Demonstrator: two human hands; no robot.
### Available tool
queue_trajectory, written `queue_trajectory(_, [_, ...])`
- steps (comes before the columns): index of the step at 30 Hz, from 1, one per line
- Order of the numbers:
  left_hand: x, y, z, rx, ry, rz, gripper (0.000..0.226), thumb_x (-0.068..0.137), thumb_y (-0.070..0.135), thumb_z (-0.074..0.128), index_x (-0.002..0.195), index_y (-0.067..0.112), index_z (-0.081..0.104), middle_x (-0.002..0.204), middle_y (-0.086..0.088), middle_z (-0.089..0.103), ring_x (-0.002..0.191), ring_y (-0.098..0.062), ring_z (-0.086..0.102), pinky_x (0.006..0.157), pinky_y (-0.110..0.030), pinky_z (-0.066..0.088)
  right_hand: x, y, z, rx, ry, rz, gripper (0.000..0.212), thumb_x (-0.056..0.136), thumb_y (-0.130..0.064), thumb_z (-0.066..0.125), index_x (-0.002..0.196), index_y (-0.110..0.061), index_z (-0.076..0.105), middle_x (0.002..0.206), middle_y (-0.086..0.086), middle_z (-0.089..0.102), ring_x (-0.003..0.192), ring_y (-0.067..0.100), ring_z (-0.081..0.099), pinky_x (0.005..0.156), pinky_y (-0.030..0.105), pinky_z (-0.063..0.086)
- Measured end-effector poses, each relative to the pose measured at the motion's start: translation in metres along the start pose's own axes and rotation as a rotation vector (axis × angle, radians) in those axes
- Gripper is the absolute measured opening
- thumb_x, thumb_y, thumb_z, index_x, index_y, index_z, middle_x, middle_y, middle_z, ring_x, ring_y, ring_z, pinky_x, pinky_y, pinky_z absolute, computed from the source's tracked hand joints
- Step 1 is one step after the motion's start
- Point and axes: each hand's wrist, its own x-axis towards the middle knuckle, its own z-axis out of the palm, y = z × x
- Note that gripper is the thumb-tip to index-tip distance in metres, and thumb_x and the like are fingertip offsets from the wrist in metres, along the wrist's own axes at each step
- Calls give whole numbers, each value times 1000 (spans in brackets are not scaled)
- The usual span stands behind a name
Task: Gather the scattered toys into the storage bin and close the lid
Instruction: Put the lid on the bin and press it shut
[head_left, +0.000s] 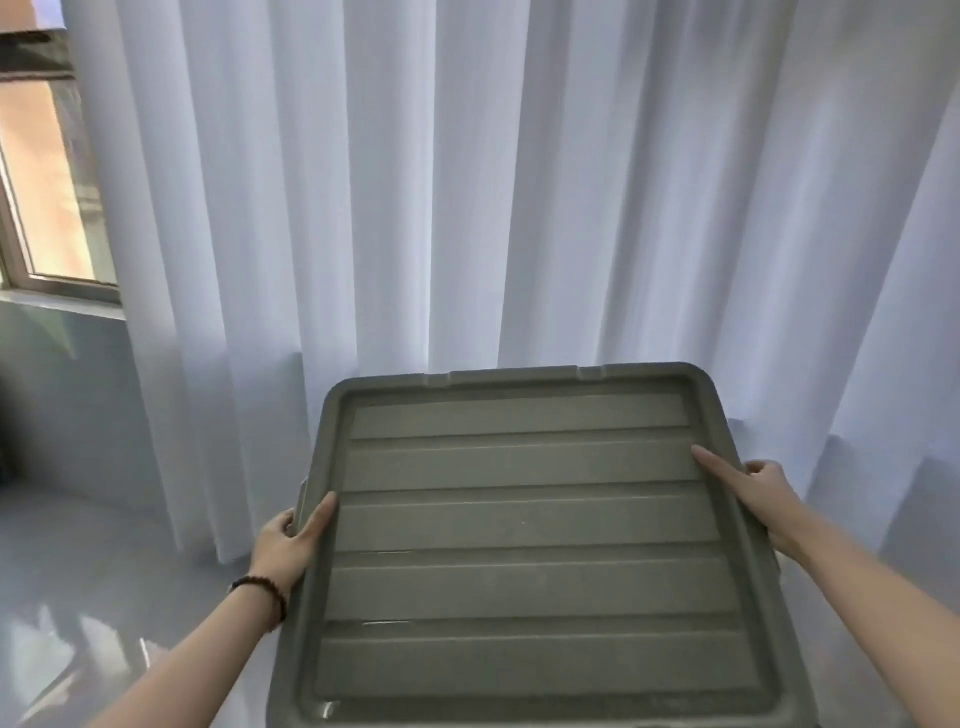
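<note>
1. Nearest to me, both forearms reach in from the bottom corners, one to each side of a grey lid (524, 525).
2. A dark beaded bracelet (265, 590) sits on the left wrist, just behind the hand.
3. My left hand (288, 545) grips the lid's left rim: the thumb lies flat on the top face and the other fingers curl round the outer edge.
4. My right hand (758, 493) grips the right rim, a little farther out than the left. One digit stretches straight across the top face towards the middle, and the rest curl over the rim's outside.
5. The lid spans the whole gap between the hands, touching both. Its top faces me, with a raised border and broad ribs running from one hand's side to the other. Its near edge runs out of the picture at the bottom, and whatever lies beneath it is hidden, so I cannot tell if it rests on anything.
6. Left of the left hand and below it, a glossy grey floor (78, 571) shows pale reflections.
7. Beyond both hands, a white pleated curtain (467, 182) hangs down to the floor, behind the lid's far edge.
8. Far off to the left of the left hand, a window (47, 182) shows past the curtain's edge, with a grey wall (52, 364) under its sill.
</note>
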Motion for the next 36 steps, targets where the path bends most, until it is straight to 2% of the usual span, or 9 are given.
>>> queue_trajectory(3, [17, -44, 5, 54, 64, -91, 86, 55, 66, 75, 116, 7, 57, 109, -7, 67, 96, -26, 64, 89, -37, 50, 9, 67, 16, -61, -27, 69, 74, 62, -49, 81, 111, 3, 58, 99, 18, 68, 85, 30, 67, 81, 46, 56])
queue_trajectory(6, [23, -85, 13, 116, 110, -165, 52, 76, 44, 72, 105, 4, 57, 104, -10, 60, 94, -26, 56, 82, -33, 42, 3, 122, 36, -100, -12, 70, 45, 81, -20, 70, 117, 6, 58, 104, 15, 64, 88, 27, 59, 87, 39, 48])
queue_trajectory(10, [33, -135, 23, 241, 136, -203, 37, 77, 50, 68, 80, 13, 63, 85, -10, 63, 76, -26, 55, 70, -32, 41, 16, 178, 60, -120, 57, 59, 44, 84, -16, 68, 123, 3, 56, 118, 19, 61, 107, 32, 57, 92, 34, 42])
queue_trajectory(12, [41, -158, 26, 315, 166, -206, 34, 80, 49, 65, 70, 18, 56, 82, -9, 60, 74, -25, 52, 69, -33, 39, 25, 201, 71, -135, 53, 84, 40, 85, -15, 67, 120, 2, 59, 116, 18, 62, 103, 29, 58, 89, 31, 41])
queue_trajectory(17, [61, -194, 31, 461, 172, -228, 37, 83, 51, 60, 81, 14, 59, 82, -13, 62, 78, -30, 56, 78, -40, 48, 40, 250, 93, -192, 53, 84, 31, 86, -14, 65, 114, 0, 64, 108, 14, 67, 96, 21, 59, 86, 29, 41])
queue_trajectory(25, [91, -221, 38, 495, 96, -223, 49, 85, 51, 57, 103, 7, 66, 96, -15, 68, 87, -32, 60, 74, -33, 45, 48, 285, 109, -299, 39, 155, 27, 89, -15, 61, 111, 0, 65, 104, 16, 69, 93, 25, 61, 80, 28, 40])
queue_trajectory(29, [103, -232, 43, 556, 60, -239, 53, 89, 50, 51, 113, 4, 60, 109, -19, 65, 99, -36, 59, 87, -40, 47, 51, 290, 108, -307, -23, 228, 31, 90, -19, 61, 115, -2, 64, 109, 15, 67, 96, 25, 60, 83, 29, 42])
queue_trajectory(33, [90, -223, 68, 1059, 102, -154, 71, 92, 57, 32, 139, 5, 34, 146, -20, 34, 136, -36, 29, 112, -49, 23, 43, 285, 106, -254, -71, 296, 52, 87, -29, 64, 132, -8, 50, 130, 12, 57, 120, 28, 53, 102, 34, 39])
queue_trajectory(36, [62, -203, 118, 1082, -83, 113, 78, 90, 64, 20, 150, 16, 8, 159, -3, 5, 146, -24, 2, 117, -46, 1, 35, 281, 96, -172, -98, 419, 75, 81, -41, 69, 140, -7, 38, 139, 12, 48, 128, 28, 45, 104, 35, 35])
